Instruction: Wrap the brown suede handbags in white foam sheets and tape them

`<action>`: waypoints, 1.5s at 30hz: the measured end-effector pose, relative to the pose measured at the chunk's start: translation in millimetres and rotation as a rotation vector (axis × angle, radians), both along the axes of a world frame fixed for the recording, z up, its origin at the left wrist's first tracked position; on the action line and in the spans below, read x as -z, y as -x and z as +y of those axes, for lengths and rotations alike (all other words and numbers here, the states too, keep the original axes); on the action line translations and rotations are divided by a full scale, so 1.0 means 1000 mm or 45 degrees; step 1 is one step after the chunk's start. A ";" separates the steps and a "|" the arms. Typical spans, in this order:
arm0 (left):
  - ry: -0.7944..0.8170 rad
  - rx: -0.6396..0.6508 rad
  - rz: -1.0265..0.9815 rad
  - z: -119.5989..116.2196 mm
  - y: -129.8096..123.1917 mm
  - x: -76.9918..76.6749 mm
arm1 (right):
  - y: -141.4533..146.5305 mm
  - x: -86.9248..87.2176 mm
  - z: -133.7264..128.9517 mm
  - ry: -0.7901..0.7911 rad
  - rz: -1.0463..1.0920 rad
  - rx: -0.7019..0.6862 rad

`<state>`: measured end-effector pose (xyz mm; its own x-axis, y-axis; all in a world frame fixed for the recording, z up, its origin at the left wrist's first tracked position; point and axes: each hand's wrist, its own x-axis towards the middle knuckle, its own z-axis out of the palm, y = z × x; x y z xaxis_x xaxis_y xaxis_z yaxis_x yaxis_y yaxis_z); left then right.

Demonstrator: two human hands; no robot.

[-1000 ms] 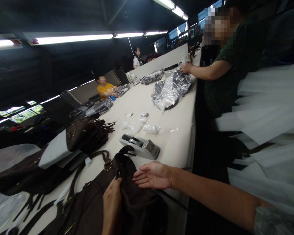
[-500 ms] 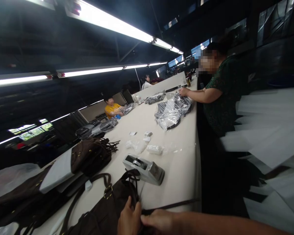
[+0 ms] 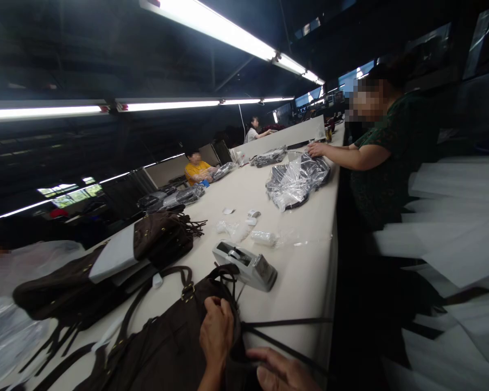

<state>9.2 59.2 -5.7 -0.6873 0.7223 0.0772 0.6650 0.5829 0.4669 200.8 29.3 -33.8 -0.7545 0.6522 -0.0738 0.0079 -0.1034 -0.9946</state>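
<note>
A dark brown bag (image 3: 163, 353) with handles and brass-coloured buckles lies on the table in front of me. My left hand (image 3: 217, 331) is closed on the upper side edge of this bag, fingers curled over the fabric. Lower down, my right hand (image 3: 285, 372) has the bag's side between thumb and fingers; part of that grip is dark and hard to see. Two thin dark straps (image 3: 289, 322) stretch from the bag toward the table's right edge. Just beyond the bag stands a grey tape dispenser (image 3: 244, 266).
More brown bags with white paper (image 3: 114, 255) lie to the left, beside clear plastic (image 3: 16, 320). Plastic-wrapped bags (image 3: 297, 182) lie farther along the table (image 3: 228, 190). A co-worker in dark green (image 3: 375, 146) handles one. White sheets (image 3: 460, 233) are stacked at right.
My left hand has shifted up along the bag's edge. My right hand has moved lower and off the strap, and two straps now show apart. The view has turned slightly left.
</note>
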 end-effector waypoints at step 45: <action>0.338 0.929 -0.101 -0.083 -0.011 0.021 | 0.153 -0.022 0.094 -0.720 -0.370 -0.336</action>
